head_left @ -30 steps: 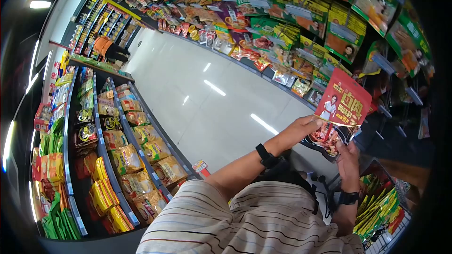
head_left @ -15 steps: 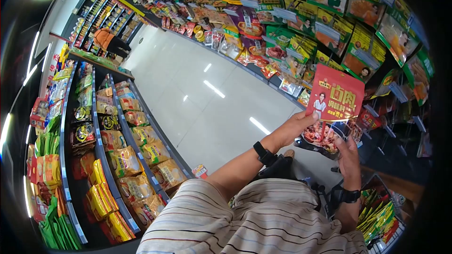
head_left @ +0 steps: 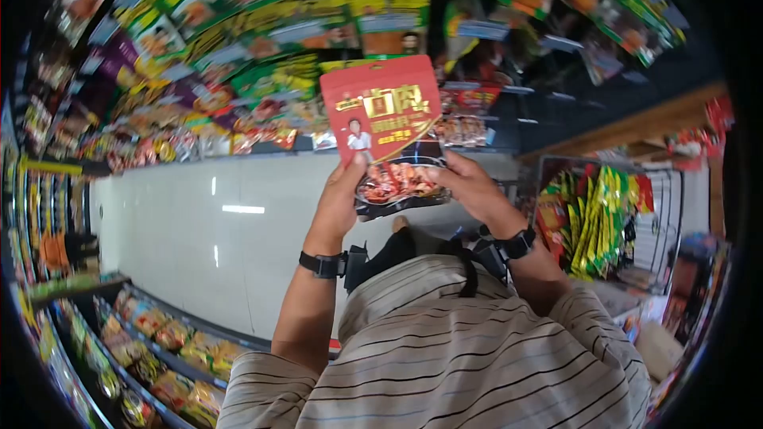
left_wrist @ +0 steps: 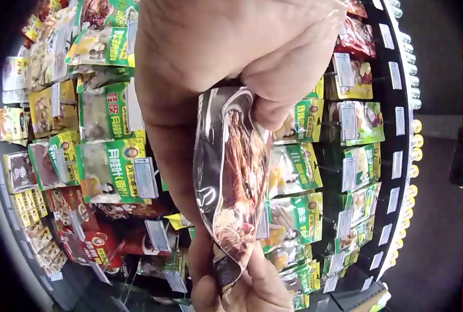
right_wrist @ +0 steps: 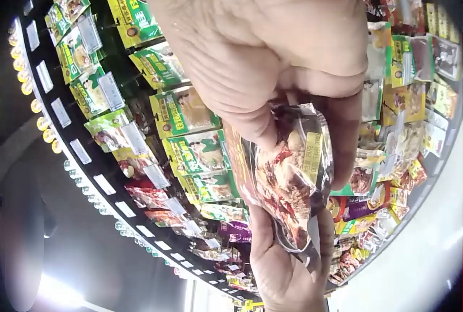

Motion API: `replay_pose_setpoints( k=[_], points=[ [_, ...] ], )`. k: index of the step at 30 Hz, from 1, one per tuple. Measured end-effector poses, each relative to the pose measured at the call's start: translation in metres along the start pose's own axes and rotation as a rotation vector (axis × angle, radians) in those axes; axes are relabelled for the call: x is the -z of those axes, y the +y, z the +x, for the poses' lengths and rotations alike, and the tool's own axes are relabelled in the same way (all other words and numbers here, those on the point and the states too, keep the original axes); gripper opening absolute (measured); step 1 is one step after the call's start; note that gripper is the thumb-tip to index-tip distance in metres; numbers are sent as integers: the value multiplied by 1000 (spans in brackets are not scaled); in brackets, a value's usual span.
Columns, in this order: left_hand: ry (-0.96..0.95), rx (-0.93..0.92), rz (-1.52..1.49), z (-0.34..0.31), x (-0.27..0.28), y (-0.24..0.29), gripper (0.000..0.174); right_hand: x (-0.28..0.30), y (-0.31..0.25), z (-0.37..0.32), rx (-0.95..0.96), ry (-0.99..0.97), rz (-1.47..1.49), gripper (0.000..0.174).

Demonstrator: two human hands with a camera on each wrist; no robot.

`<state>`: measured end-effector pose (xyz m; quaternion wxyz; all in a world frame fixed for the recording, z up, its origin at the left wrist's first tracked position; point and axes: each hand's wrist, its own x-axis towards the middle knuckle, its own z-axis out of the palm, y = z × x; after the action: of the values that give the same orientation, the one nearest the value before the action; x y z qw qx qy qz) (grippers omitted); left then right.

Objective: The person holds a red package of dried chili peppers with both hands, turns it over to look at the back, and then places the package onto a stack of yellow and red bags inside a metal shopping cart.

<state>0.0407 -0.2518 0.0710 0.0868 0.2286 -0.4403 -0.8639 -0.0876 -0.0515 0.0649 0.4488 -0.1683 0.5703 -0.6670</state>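
A red seasoning pouch, with gold lettering and a picture of meat on its dark lower part, is held upright before the chest. At its lower left side my left hand grips the pouch, thumb on the front. My right hand pinches the lower right side the same way. In the left wrist view, the pouch's glossy edge and meat picture run between thumb and fingers. The right wrist view shows the picture side under the right thumb, with the other hand across from it.
Hanging seasoning packets fill the rack ahead. To the right stands a wire cart holding several yellow-green packets. Low shelves of bagged goods lie at lower left, beyond the pale floor. Far left is a person in orange.
The head view has swung right, so the rack now lies straight ahead and the cart shows more fully. Both hands keep hold of the pouch, now near the middle of view.
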Motion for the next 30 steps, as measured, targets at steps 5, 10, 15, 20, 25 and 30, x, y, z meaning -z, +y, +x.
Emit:
replay_pose_setpoints(
  k=[5, 10, 15, 20, 25, 30],
  points=[
    [-69, 94, -2, 21, -35, 2, 44, 19, -21, -24, 9, 102, -22, 33],
    [-153, 125, 60, 41, -65, -12, 44, 40, -34, -49, -22, 202, 7, 37],
    [-193, 163, 40, 51, -82, -25, 46, 61, -21, -60, 82, 222, 96, 42],
    [-216, 177, 41, 53, -91, -25, 46, 67, -25, -65, 87, 222, 90, 43],
    [-223, 111, 91, 48, -96, -21, 45, 66, -31, -68, 65, 216, 48, 43],
    [-209, 110, 77, 46, -89, -22, 45, 63, -27, -65, 94, 189, 84, 42]
  ],
)
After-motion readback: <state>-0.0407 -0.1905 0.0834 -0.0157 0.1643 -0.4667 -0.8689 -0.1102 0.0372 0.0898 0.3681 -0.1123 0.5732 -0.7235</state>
